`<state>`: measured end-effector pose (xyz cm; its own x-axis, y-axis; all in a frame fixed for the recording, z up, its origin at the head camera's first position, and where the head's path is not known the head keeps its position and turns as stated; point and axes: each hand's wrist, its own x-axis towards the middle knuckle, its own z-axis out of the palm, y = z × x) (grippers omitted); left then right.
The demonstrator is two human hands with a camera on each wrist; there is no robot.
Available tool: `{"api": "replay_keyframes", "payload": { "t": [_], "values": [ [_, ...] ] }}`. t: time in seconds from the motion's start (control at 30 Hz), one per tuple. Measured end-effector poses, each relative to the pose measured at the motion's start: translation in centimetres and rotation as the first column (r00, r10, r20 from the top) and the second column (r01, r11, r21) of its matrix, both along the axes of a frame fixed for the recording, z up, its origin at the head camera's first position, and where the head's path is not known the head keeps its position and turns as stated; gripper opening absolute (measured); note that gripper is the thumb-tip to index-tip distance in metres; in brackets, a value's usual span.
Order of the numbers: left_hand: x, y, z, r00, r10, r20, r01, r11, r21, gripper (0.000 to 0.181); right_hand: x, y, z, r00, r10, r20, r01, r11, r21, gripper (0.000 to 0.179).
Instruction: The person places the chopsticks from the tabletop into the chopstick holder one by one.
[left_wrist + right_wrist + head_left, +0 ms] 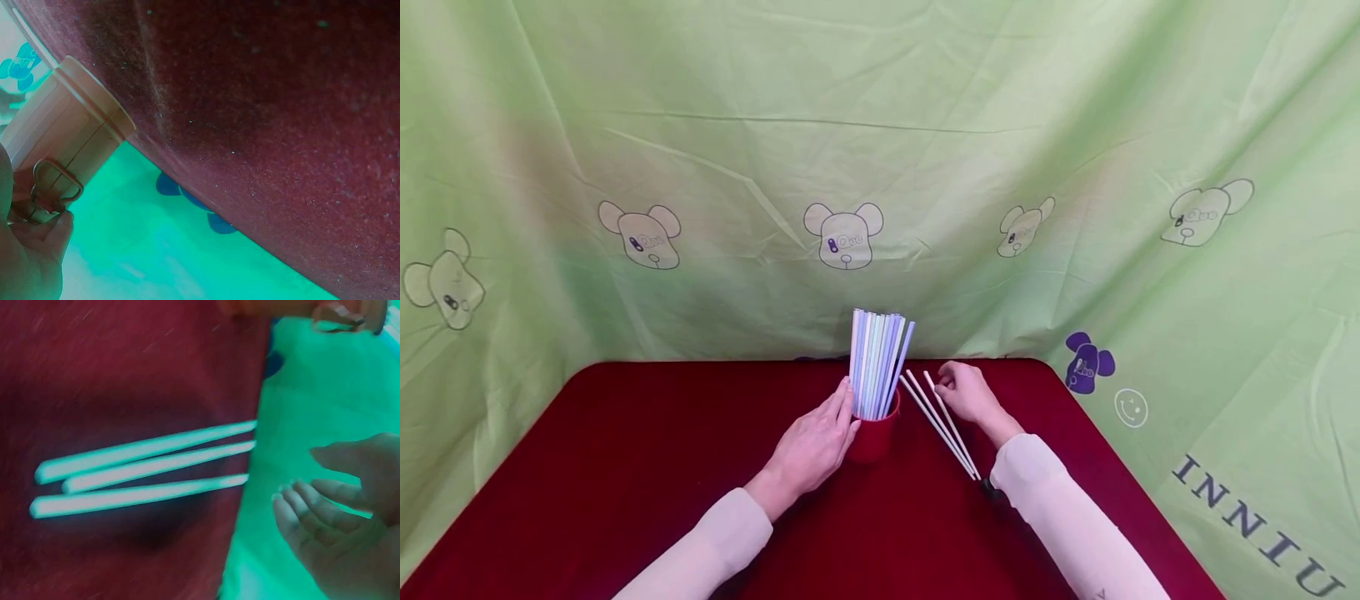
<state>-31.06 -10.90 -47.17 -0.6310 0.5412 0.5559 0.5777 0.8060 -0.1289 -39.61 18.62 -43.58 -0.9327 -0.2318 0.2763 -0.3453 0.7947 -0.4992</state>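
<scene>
A small red bucket (pixel 871 443) stands on the table, packed with an upright bunch of pastel straws (pixel 874 358). My left hand (pixel 812 446) holds it near the rim, long fingers along the left side and thumb in front. In the left wrist view the thumb lies beside the wire handle (pixel 80 189); most of the fingers are hidden. To the right of the bucket, three pale straws (pixel 156 470) lie side by side on the cloth. Over their far ends hovers my right hand (pixel 966 392), fingers loosely bent, nothing between them in the right wrist view.
Dark red cloth (pixel 715 450) covers the table. A green curtain (pixel 745 167) printed with bear heads hangs behind and along both sides. Beside the right sleeve (pixel 1052 492), a small dark object (pixel 990 488) shows partly at the wrist.
</scene>
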Motion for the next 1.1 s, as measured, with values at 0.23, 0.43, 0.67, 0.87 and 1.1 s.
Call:
{"api": "replay_keyframes", "payload": {
  "t": [0.23, 0.43, 0.67, 0.87, 1.1],
  "values": [
    [0.1, -0.1, -0.2, 1.0, -0.002, 0.001, 0.002, 1.0, 0.005, 0.056, -0.7, 1.0, -2.2, 0.992, -0.046, 0.117, 0.029, 0.989, 0.143, 0.022],
    [0.0, -0.1, -0.2, 1.0, -0.016, -0.009, 0.017, 1.0, 0.02, 0.056, -1.0, 1.1, -2.9, 0.985, -0.079, 0.15, 0.049, 0.98, 0.194, 0.022],
    [0.0, 0.1, 0.1, 1.0, -0.003, 0.011, 0.003, 1.0, 0.015, 0.057, -1.6, 1.4, -3.3, 0.98, -0.113, 0.163, 0.08, 0.978, 0.195, 0.016],
    [0.1, 0.0, 0.2, 1.0, -0.003, 0.031, 0.002, 1.0, 0.02, 0.057, -2.2, 1.6, -3.0, 0.981, -0.106, 0.161, 0.079, 0.983, 0.166, 0.011],
    [0.2, 0.0, 0.2, 1.0, 0.004, 0.025, -0.004, 1.0, 0.012, 0.056, -2.6, 1.5, -3.0, 0.961, -0.178, 0.213, 0.141, 0.974, 0.179, 0.005]
  ]
}}
